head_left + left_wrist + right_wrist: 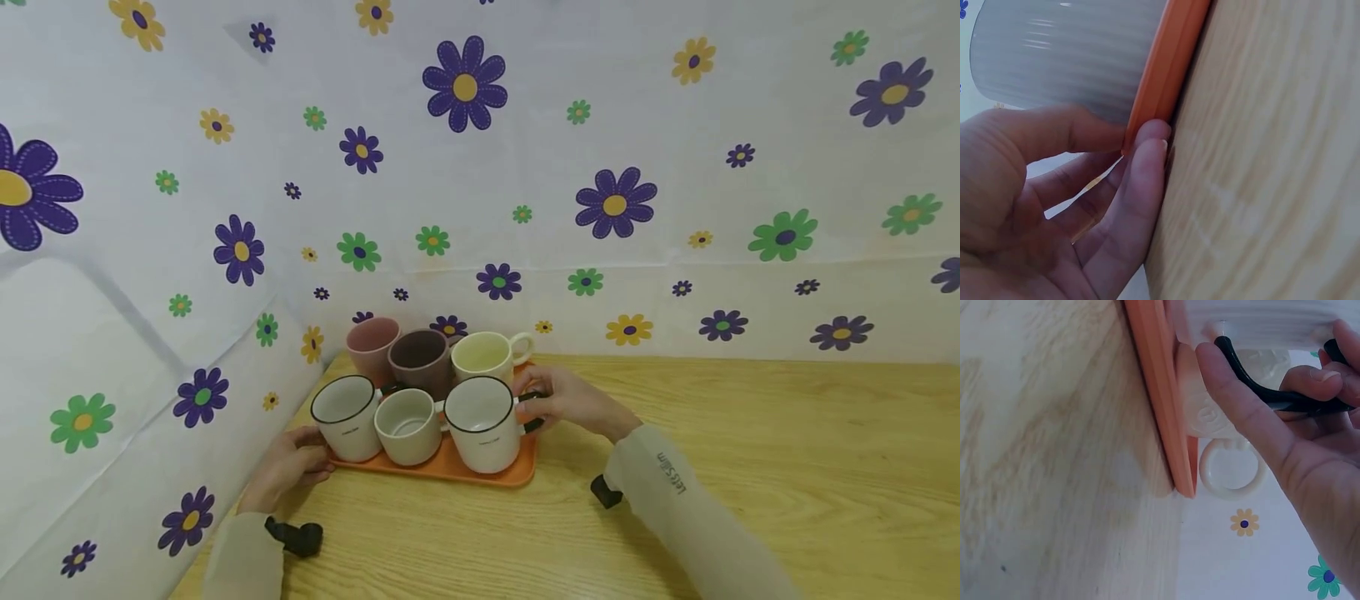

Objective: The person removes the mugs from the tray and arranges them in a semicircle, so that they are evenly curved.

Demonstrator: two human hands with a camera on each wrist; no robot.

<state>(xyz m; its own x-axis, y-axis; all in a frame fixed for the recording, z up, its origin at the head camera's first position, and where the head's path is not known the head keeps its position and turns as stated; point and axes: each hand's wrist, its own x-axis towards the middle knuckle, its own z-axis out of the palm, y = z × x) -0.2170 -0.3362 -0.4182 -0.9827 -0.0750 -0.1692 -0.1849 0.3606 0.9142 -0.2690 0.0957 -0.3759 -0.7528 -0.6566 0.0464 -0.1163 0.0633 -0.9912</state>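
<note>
An orange tray carries two rows of mugs. My left hand is at its near left corner; in the left wrist view thumb and fingers pinch the tray's rim, beside a white black-rimmed mug. With my right hand I hold the black handle of another white mug at the tray's right end. Between these two stands a smaller cream cup. Behind are a pink mug, a brown mug and a pale yellow mug with a ring handle.
The tray lies on a wood-grain table, near its back left corner. A white cloth printed with flowers hangs behind and along the left side. Black wrist straps show at both sleeves.
</note>
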